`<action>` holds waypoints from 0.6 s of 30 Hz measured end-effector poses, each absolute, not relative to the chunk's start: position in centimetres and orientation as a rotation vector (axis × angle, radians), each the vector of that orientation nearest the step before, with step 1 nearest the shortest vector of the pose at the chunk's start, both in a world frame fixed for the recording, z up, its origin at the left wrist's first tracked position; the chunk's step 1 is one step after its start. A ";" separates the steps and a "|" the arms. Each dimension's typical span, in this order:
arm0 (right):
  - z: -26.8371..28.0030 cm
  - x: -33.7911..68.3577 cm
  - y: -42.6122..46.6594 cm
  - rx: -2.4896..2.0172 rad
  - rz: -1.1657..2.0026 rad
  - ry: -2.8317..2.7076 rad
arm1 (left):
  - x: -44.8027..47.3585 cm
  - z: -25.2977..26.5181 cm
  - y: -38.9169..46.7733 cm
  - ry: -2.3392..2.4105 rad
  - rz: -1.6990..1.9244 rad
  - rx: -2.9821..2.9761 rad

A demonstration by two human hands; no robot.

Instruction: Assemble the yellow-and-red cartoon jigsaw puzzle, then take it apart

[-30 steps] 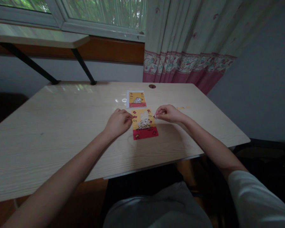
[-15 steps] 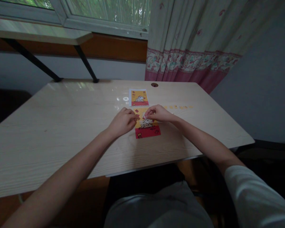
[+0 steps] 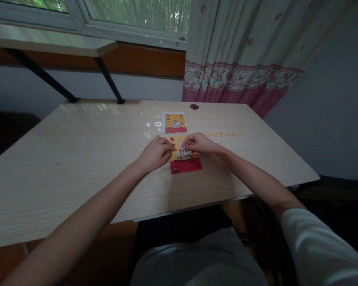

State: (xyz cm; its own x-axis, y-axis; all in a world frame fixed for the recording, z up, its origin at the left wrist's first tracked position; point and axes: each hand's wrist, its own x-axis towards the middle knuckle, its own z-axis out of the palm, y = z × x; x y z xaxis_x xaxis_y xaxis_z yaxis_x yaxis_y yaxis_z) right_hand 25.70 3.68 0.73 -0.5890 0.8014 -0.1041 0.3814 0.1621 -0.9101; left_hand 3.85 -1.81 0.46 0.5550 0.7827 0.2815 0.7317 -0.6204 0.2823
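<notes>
The person's left hand is at the left edge of a flat rectangular yellow-and-red picture board showing a white cartoon animal; its fingers are bunched close together, though I can't tell whether they grip anything. The right hand has a small white piece pinched between its fingers over the board, which lies on the pale wood-grain tabletop. Just beyond it is a white-bordered yellow-and-red picture sheet, and small flat yellow pieces lie in a row to the right
</notes>
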 end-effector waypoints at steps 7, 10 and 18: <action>0.6 25.7 3.7 -1.108 1.320 -2.121 | 3.9 0.6 -1.8 1.305 0.580 2.650; 0.7 25.7 3.5 -1.111 1.332 -2.098 | 3.9 0.5 -1.9 1.301 0.587 2.658; 1.2 25.0 2.6 -1.044 1.422 -2.013 | 4.2 1.1 -1.9 1.316 0.739 2.467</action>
State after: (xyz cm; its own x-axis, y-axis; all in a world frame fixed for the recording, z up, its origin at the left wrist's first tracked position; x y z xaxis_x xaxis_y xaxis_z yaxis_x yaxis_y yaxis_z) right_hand 25.00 2.57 1.22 -0.6060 0.7935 -0.0552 0.3173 0.1775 -0.9316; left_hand 4.22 -1.92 1.09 0.4641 0.8272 0.3168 0.7011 -0.5616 0.4394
